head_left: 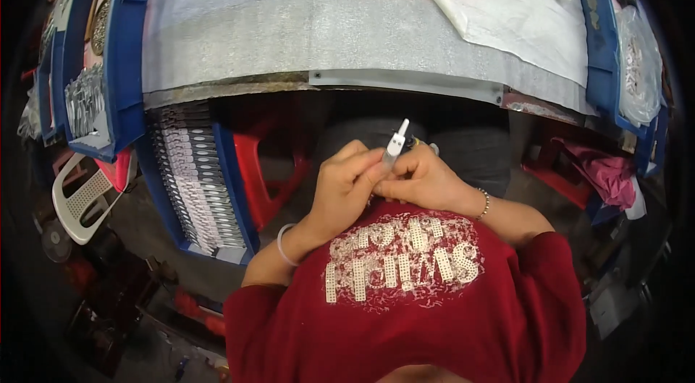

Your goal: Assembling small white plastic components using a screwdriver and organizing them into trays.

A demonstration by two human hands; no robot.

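Observation:
My left hand (344,187) and my right hand (427,180) meet close to my chest, below the table edge. Together they pinch a small white plastic part (396,142) that sticks up from between the fingertips. A dark, thin piece shows just right of it at my right fingers, too small to identify. A pale bangle circles my left wrist and a bead bracelet my right. My red shirt fills the lower view.
A worktable (326,35) covered in grey foam sheet and white cloth (507,6) lies ahead. A blue crate (199,187) of stacked flat parts stands at lower left, a red stool (260,173) beside it. Blue bins (119,72) line both sides; pink cloth (608,173) right.

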